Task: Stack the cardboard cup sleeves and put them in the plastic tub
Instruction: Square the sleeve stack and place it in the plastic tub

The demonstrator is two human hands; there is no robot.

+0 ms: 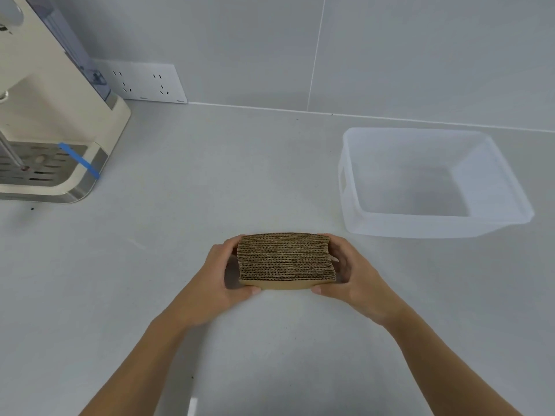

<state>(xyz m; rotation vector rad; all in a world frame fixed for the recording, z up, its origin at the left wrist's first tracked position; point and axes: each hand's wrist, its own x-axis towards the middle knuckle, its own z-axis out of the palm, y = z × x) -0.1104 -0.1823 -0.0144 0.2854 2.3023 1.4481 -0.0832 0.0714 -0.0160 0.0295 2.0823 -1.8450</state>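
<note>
A squared-up stack of brown corrugated cardboard cup sleeves [285,259] stands on edge on the pale grey counter [210,181], its fluted edges facing up. My left hand [222,277] presses against its left end and my right hand [348,274] against its right end, thumbs on the near face. Both hands grip the stack between them. The translucent plastic tub [498,175] sits to the far right of the stack, apart from it, with nothing inside.
A cream coffee machine [51,121] with a metal drip tray and a strip of blue tape stands at the far left. A white double wall socket [144,82] sits on the grey tiled wall behind the counter.
</note>
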